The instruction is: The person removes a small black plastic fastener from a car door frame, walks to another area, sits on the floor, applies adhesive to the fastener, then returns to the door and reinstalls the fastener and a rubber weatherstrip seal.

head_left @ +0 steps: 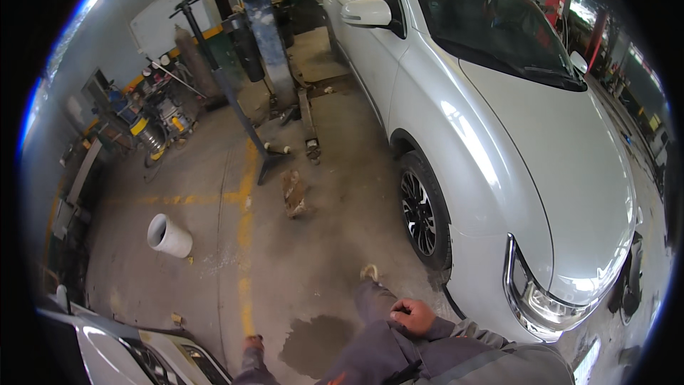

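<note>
My right hand [413, 316] is in front of my body, beside the front wheel of a white car [499, 142]. Its fingers are curled in, and whatever they may hold is hidden. Down at the lower left, my left hand [254, 342] hangs over the floor near a yellow painted line [245, 271]. It shows small, and I cannot make out its fingers. Neither hand touches the car. The car's black tyre [426, 210] and headlight [541, 296] face me on the right.
A white bucket [169, 235] and a brown block [293, 194] are on the floor. A dark stand [224, 89] rises near a blue lift post [262, 28]. Another vehicle's front [114, 349] fills the lower left. A dark wet patch [315, 346] lies near my feet.
</note>
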{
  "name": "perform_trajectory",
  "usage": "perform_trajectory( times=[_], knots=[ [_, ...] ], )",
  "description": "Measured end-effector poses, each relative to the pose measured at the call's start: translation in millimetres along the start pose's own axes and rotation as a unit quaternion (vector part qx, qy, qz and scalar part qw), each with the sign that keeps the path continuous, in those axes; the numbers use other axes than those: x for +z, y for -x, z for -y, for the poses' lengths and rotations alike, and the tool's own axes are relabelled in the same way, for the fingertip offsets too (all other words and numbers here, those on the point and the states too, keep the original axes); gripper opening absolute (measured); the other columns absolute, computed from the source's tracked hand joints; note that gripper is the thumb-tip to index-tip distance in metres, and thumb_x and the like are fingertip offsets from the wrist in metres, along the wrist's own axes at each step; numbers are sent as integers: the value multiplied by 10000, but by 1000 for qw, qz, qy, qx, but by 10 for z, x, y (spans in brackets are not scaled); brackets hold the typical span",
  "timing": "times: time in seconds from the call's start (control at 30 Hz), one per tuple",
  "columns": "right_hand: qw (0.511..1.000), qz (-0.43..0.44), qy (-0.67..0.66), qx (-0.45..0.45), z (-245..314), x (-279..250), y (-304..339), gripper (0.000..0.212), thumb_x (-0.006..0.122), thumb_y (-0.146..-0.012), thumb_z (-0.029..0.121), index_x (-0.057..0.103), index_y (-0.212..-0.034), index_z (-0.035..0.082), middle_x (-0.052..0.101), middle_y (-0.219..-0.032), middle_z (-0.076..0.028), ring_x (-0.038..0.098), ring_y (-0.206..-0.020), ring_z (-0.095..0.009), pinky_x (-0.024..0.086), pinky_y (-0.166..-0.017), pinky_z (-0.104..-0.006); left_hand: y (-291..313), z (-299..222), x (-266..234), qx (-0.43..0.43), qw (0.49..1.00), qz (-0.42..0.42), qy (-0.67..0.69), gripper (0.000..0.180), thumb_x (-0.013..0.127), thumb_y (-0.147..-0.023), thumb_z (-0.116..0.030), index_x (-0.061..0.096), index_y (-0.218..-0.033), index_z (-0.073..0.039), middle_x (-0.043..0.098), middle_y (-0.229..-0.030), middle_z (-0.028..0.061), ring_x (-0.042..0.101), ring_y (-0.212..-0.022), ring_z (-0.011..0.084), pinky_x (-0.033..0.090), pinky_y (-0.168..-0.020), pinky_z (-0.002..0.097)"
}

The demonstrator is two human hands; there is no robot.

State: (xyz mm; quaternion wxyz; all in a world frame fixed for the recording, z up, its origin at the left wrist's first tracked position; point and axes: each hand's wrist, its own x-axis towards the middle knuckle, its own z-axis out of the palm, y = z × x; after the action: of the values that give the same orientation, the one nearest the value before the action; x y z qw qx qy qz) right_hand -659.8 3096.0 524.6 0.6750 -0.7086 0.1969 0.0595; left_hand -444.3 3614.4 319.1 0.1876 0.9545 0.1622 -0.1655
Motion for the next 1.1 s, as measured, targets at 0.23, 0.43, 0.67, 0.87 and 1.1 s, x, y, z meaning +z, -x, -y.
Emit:
perform_trajectory(
  times=[0.23, 0.43, 0.67, 0.87, 1.1],
  knots=[
    [993, -94, -66, 8, 843, -484, -2213, 183, 642, -888, 166, 655, -961, 0, 661, -790, -27, 599, -718, -96, 484, -652, -267, -1783, -2407, 208, 62, 968, 41, 242, 238, 637, -888, -202, 691, -969, 15, 704, -791, 122, 675, -666, 197, 534, -633, 336],
    [998, -55, -4, -27, 1797, -847, -3825, 192, 655, -885, 191, 661, -970, 20, 685, -837, -60, 619, -744, -111, 497, -686, -271, -2351, -3260, 432, 118, 983, 135, 28, 265, 656, -840, -217, 696, -979, 5, 719, -848, 140, 702, -755, 233, 543, -709, 351],
    [998, -38, -33, -32, 2233, -1239, -6113, 144, 642, -902, 132, 643, -964, 2, 640, -795, -20, 576, -700, -66, 487, -627, -241, -3578, -3830, 642, -68, 960, 236, -137, 267, 581, -895, -283, 708, -1043, -99, 711, -1013, 100, 679, -945, 270, 532, -809, 406],
    [990, -123, 5, -64, 3364, -1766, -7793, 146, 635, -905, 149, 647, -941, 7, 634, -772, -12, 559, -660, -61, 468, -597, -232, -5507, -5720, 362, 139, 907, 271, -291, 258, 545, -930, -283, 695, -1087, -143, 685, -1111, 107, 661, -1018, 275, 526, -858, 407],
    [976, -188, 101, -50, 3943, -2366, -9309, 273, 656, -898, 269, 651, -960, 4, 679, -774, -96, 645, -695, -161, 520, -667, -298, -7639, -9248, 70, 365, 924, 108, 41, 247, 666, -835, -288, 688, -879, -46, 687, -822, 126, 678, -732, 250, 536, -630, 394]
  ],
)
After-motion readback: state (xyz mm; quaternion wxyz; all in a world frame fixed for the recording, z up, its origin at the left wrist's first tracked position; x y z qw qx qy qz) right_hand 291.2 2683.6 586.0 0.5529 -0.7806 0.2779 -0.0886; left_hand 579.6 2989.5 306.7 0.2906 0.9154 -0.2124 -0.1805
